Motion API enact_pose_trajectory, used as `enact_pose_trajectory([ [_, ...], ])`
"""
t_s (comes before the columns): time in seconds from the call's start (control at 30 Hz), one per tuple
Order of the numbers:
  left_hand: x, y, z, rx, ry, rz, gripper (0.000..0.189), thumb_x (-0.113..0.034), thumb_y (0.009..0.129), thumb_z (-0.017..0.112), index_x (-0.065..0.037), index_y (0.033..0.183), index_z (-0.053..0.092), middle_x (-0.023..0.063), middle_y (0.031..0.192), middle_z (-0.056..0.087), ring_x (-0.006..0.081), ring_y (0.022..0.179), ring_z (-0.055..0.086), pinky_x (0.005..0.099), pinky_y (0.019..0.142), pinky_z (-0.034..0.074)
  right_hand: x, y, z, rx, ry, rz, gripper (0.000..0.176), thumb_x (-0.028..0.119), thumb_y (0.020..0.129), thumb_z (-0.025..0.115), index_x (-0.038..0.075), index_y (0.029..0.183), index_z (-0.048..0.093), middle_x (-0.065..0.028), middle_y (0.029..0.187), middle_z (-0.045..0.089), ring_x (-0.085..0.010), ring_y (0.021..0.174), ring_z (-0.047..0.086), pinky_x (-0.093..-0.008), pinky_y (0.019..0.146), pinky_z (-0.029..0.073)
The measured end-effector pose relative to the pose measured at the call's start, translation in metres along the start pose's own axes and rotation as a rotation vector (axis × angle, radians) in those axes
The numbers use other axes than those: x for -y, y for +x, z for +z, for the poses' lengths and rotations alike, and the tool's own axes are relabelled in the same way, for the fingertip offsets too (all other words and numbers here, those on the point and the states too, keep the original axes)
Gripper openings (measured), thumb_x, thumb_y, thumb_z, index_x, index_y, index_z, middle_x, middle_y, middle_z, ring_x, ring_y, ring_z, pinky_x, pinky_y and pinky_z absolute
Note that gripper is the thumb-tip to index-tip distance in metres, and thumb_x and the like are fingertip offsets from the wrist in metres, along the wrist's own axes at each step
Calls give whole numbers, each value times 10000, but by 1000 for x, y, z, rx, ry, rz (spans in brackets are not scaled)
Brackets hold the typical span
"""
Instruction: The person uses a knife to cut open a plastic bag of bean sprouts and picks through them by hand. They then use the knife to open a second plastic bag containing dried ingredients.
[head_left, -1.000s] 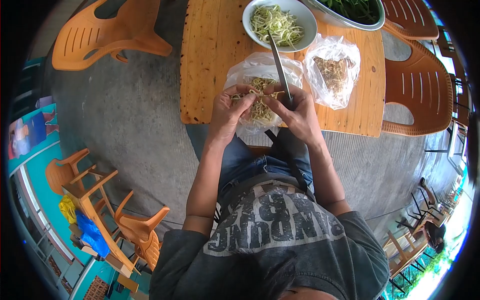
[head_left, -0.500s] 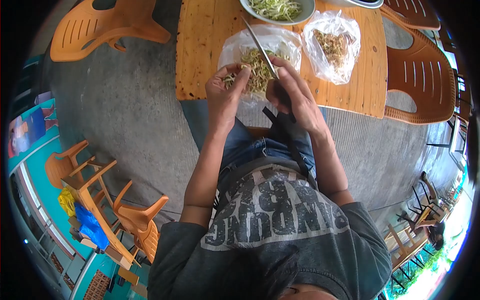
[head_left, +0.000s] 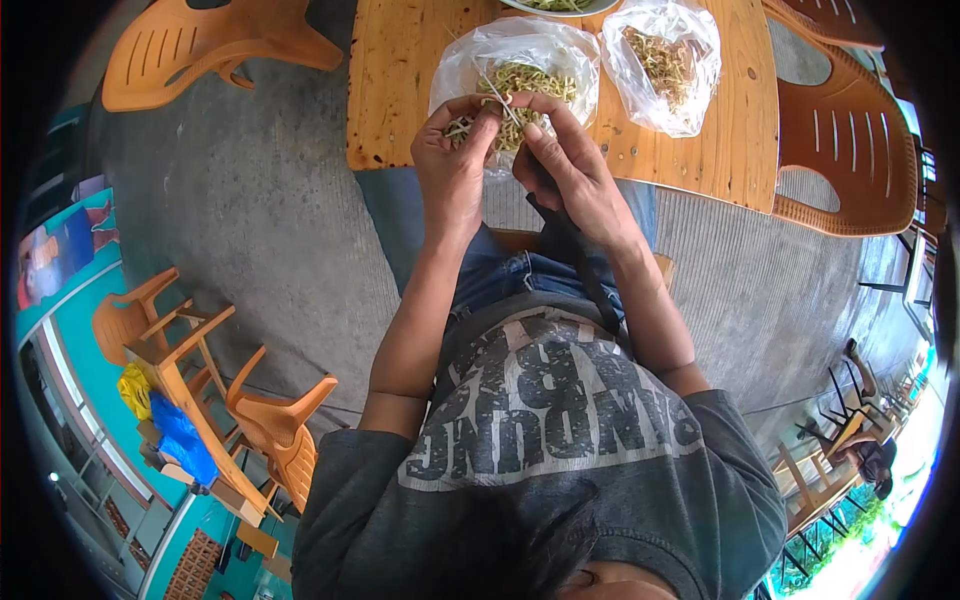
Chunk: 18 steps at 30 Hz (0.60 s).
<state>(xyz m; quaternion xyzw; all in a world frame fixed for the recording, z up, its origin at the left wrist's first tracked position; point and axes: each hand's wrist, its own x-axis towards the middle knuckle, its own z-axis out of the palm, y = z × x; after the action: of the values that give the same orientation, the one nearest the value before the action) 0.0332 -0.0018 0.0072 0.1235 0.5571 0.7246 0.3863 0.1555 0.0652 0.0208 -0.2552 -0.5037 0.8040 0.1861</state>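
My left hand (head_left: 462,150) pinches a bean sprout (head_left: 497,98) at its fingertips, over an open plastic bag (head_left: 465,62) of sprouts. Close against it, my right hand (head_left: 565,160) holds a knife (head_left: 500,92) by its dark handle, mostly hidden in the palm. The thin blade points up and left beside the left fingertips. A second clear bag (head_left: 660,70) with brownish sprout bits lies to the right. At the top edge a bowl (head_left: 575,10) of pale sprouts is partly in view.
The wooden table (head_left: 390,90) ends just before my lap. Orange chairs stand left (head_left: 200,50) and right (head_left: 850,140) of it. Farther off are another table (head_left: 215,440) with yellow and blue bags, and a person (head_left: 875,460) at lower right.
The right hand has moved inward to meet the left, and the knife blade has turned to lie nearly edge-on at the left fingertips. The table and bowl sit higher in view.
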Motion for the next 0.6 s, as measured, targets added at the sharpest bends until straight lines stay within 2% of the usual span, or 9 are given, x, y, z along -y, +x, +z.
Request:
enact_pose_trajectory([
  [0.37, 8, -1, -1, -29, 148, 75, 106, -5, 812, 649, 31, 906, 618, 21, 826, 599, 56, 747, 555, 201, 662, 457, -13, 12, -1, -79, -115, -36, 303, 260, 978, 495, 54, 1197, 462, 18, 652, 481, -49, 605, 437, -201, 529, 350],
  [0.47, 8, -5, -1, 16, 123, 77, 91, -31, 822, 632, 7, 902, 611, 40, 826, 609, 49, 691, 535, 191, 614, 435, -9, 16, 0, -105, -22, -27, 364, 302, 973, 498, 40, 1225, 466, 8, 645, 492, -55, 598, 437, -211, 520, 353],
  [0.57, 4, -2, -21, 31, -89, -97, 87, -101, 845, 607, -30, 892, 587, 66, 820, 619, 55, 636, 501, 188, 574, 396, 7, 17, -11, -222, -230, 9, 574, 418, 945, 516, -32, 1292, 438, 12, 588, 476, -66, 540, 435, -228, 482, 345],
  [0.6, 2, -1, -29, 6, -168, -117, 95, -107, 846, 586, -29, 900, 579, 78, 833, 617, 68, 628, 489, 193, 570, 389, 6, 20, -22, -249, -358, 43, 580, 417, 919, 564, -64, 1236, 492, -1, 540, 491, -67, 517, 450, -255, 469, 355],
])
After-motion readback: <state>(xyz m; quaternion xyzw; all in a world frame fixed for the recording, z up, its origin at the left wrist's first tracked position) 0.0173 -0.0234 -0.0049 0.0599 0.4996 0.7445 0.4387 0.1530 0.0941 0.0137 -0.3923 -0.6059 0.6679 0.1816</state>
